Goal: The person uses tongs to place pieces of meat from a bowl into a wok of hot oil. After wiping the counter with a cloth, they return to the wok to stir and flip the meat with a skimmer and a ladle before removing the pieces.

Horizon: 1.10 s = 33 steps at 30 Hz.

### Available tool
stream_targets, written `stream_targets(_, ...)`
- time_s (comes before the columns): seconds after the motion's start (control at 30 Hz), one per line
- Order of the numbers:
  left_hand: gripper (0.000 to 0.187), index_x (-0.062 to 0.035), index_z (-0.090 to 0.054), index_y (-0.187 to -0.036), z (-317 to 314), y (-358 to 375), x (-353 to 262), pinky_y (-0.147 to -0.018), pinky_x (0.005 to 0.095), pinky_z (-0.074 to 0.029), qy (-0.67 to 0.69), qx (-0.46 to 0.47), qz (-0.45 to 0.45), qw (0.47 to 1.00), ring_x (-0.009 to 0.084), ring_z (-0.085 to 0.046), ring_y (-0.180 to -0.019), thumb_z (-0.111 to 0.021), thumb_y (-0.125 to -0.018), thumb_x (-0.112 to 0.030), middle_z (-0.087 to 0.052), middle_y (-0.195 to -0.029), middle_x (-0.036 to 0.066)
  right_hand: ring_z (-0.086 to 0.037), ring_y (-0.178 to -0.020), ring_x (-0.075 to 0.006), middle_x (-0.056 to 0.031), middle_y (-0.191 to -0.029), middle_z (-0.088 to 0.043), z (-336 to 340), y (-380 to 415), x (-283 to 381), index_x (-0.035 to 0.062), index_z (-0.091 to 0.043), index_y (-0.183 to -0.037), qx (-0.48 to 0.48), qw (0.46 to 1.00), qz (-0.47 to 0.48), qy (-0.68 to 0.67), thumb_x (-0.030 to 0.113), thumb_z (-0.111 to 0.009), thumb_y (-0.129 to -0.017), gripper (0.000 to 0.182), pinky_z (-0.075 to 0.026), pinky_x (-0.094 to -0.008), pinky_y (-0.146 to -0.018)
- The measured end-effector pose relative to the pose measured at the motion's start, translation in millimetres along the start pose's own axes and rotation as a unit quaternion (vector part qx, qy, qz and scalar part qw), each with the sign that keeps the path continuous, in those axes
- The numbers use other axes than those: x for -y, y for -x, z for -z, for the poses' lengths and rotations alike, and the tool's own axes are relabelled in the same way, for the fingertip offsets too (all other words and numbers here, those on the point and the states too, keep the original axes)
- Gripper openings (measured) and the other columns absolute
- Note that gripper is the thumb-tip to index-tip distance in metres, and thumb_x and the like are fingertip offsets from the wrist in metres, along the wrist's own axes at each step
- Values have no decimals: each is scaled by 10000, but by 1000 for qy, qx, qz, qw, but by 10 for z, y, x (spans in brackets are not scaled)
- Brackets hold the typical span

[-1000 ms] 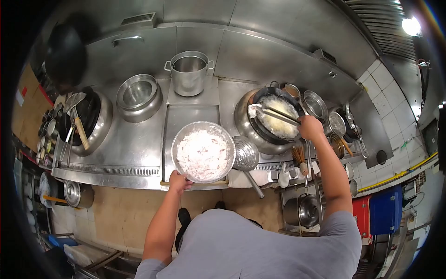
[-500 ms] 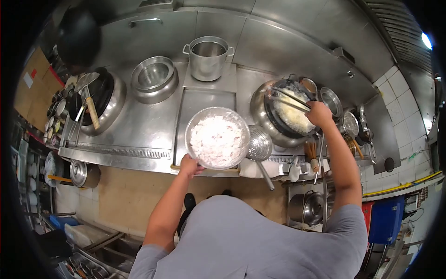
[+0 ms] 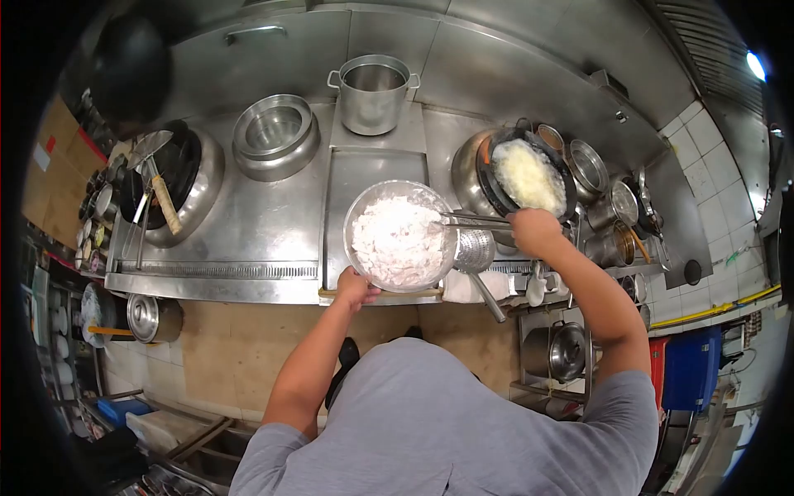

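Observation:
My left hand [image 3: 356, 289] grips the near-left rim of a metal bowl [image 3: 357, 207] filled with white, flour-coated pieces [image 3: 399, 241]. In my right hand [image 3: 534, 231] is a pair of long chopsticks [image 3: 480, 221], closed fingers around them. Their tips reach over the bowl's right side, at the coated pieces. A perforated skimmer [image 3: 475, 250] lies just right of the bowl, its handle hanging past the counter edge. Beyond my right hand, a black wok [image 3: 499, 187] holds bubbling oil with pale yellow pieces [image 3: 529, 175] frying in it.
A tall two-handled pot [image 3: 369, 107] stands at the back. Metal basins [image 3: 275, 136] sit left of it, and another wok with utensils [image 3: 161, 178] is far left. Strainers and containers [image 3: 589, 169] crowd the right side. A folded cloth [image 3: 467, 287] lies at the counter's front edge.
My right hand has swung the chopsticks from over the wok leftward to the bowl of coated pieces. My left hand keeps its hold on the bowl. The camera view has shifted slightly.

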State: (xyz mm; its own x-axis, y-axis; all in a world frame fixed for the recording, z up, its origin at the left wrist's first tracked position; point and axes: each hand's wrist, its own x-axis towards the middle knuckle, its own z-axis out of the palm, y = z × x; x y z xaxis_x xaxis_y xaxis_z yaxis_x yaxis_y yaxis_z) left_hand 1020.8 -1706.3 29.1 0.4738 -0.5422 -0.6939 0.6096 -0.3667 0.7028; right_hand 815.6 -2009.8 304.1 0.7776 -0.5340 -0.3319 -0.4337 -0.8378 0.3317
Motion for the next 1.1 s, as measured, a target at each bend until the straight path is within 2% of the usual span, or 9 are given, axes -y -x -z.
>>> stream_targets(0.2, 207, -40, -492, -1210, -11, 11, 24, -576, 386, -603, -3, 4, -22, 1000, 235, -743, -781, -556, -1016, -74, -689, -1052, 140, -698, -1070, -375, -187, -1113, -736, 168, 472, -855, 117, -746, -1232, -54, 989, -63, -124, 264, -746, -855, 405, -559, -462, -945)
stream_targets(0.37, 192, -36, -487, -1211, -70, 50, -8, -584, 405, -606, -5, -23, -8, 1000, 257, -747, -791, -542, -1032, -79, -685, -1073, 150, -699, -1085, -378, -191, -1126, -743, 70, 490, -1784, 80, -770, -1149, -94, 973, -142, -158, 271, -755, -842, 361, -562, -457, -945)
stream_targets(0.47, 188, -35, -489, -1224, -98, 56, -22, -595, 410, -606, 3, -38, 4, 999, 268, -748, -800, -526, -1045, -81, -683, -1094, 155, -698, -1120, -372, -197, -1208, -726, -150, 152, -2191, 41, -765, -1096, -40, 959, -262, -100, 225, -691, -866, 304, -572, -470, -936)
stream_targets(0.57, 186, -33, -490, -1234, -120, 73, -22, -600, 409, -607, -1, -44, 2, 999, 275, -749, -811, -508, -1054, -77, -680, -1106, 160, -701, -1141, -363, -196, -1225, -725, -520, -324, -2387, 45, -762, -1127, -74, 924, -351, -134, 191, -632, -886, 311, -571, -453, -952)
stream_targets(0.67, 181, -33, -493, -1223, -148, 86, -47, -594, 407, -605, -5, -49, 5, 999, 272, -748, -811, -496, -1044, -62, -681, -1109, 163, -702, -1153, -359, -192, -1226, -728, -659, -509, -2425, 38, -755, -1151, -73, 907, -388, -148, 178, -593, -893, 336, -569, -443, -963)
stream_targets(0.9, 206, -64, -500, -1221, -54, -45, 39, -572, 384, -592, -14, -29, -6, 999, 243, -742, -800, -527, -1018, -90, -695, -1066, 131, -705, -1116, -382, -211, -1177, -735, -134, -13, -1963, 30, -752, -1104, -132, 921, -351, -107, 217, -632, -893, 306, -568, -465, -949)
stream_targets(1.0, 256, -79, -496, -1260, 1, -86, 85, -617, 405, -596, -10, -11, -6, 1000, 228, -734, -782, -563, -1016, -120, -693, -1077, 121, -700, -1087, -387, -189, -1138, -743, 182, 260, -1324, 85, -747, -1160, -121, 961, -217, -119, 285, -727, -865, 356, -555, -478, -956)
stream_targets(1.03, 264, -74, -496, -1272, 3, -70, 67, -623, 409, -600, -8, -6, -5, 1000, 232, -735, -785, -558, -1018, -110, -692, -1088, 120, -700, -1087, -387, -189, -1138, -743, 240, 277, -1068, 85, -747, -1160, -120, 963, -211, -121, 285, -727, -865, 356, -555, -478, -956)
stream_targets(1.1, 264, -65, -496, -1273, 15, -48, 37, -633, 417, -605, -17, 0, -4, 1000, 237, -741, -801, -555, -1017, -98, -693, -1102, 122, -701, -1090, -377, -167, -1140, -748, 314, 307, -566, 121, -753, -1168, -54, 980, -124, -144, 300, -724, -856, 361, -548, -474, -971)
